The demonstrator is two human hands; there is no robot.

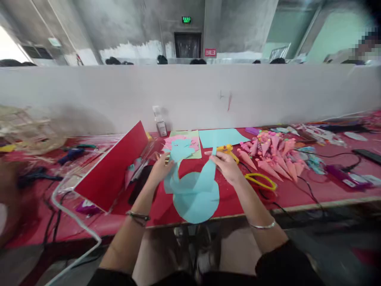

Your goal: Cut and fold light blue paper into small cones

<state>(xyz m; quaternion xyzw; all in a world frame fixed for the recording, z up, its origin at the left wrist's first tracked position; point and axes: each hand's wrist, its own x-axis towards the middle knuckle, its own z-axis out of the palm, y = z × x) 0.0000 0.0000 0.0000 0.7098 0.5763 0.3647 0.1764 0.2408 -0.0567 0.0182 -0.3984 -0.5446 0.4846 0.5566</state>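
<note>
My right hand (228,165) pinches the upper end of a light blue paper piece (208,174) between thumb and fingers. My left hand (161,170), with rings on it, is closed at the left part of the same blue paper, slightly blurred. The paper spans the gap between both hands, bent upward at its sides. Beneath it lies a rounded blue paper shape (195,208) near the table's front edge; whether the two are joined I cannot tell. Just beyond the left hand, blue paper scraps (181,149) and pink scraps (195,143) rest on a pale green sheet (199,154).
A yellow glue gun (226,148) lies beside my right hand. Rightward are a yellow loop (262,179), a heap of pink cones (276,149) and a purple box (348,176). A red board (114,169) leans at left. A white partition (190,95) stands behind.
</note>
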